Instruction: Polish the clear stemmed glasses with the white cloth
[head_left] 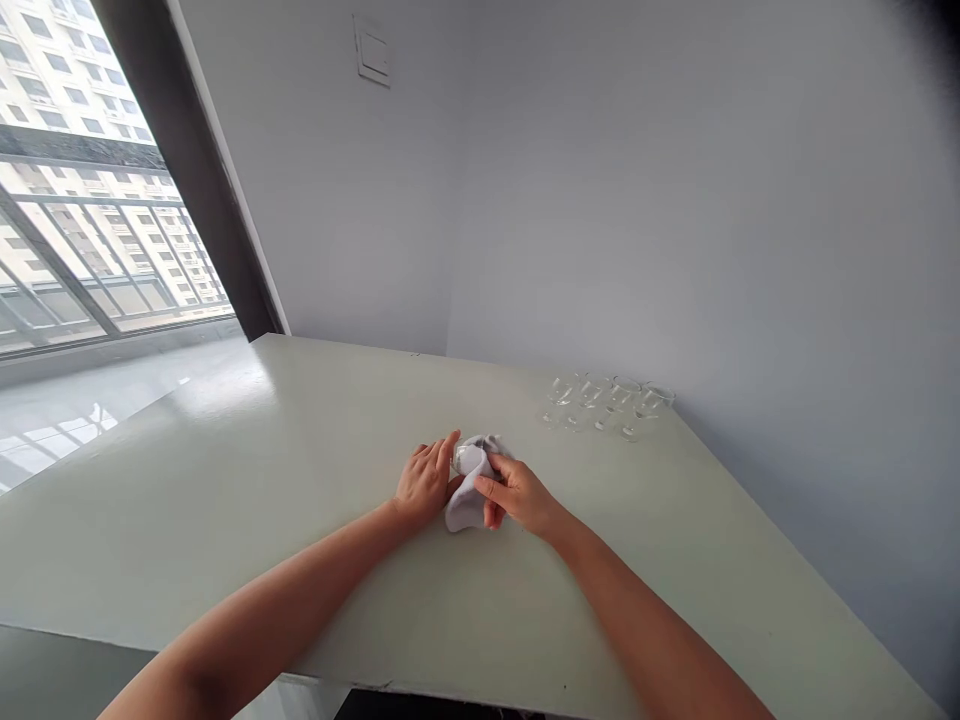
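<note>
Near the middle of the table, a pale grey cloth (466, 510) hangs from my right hand (525, 495), pinched between the thumb and fingers. The cloth wraps around and into a small clear glass (457, 459), of which only a bit of the edge shows at the left. My left hand (426, 482) holds the glass from the left side, its fingers curved along it and its thumb low by the cloth. Most of the glass is hidden by the cloth and my hands, so its full shape cannot be made out.
Several clear stemmed glasses (600, 400) stand grouped at the table's back right, by the wall (675, 220). The pale glossy table (315, 430) reaches to a corner with a light switch (373, 52) above. A window (97, 190) with railings is at the left.
</note>
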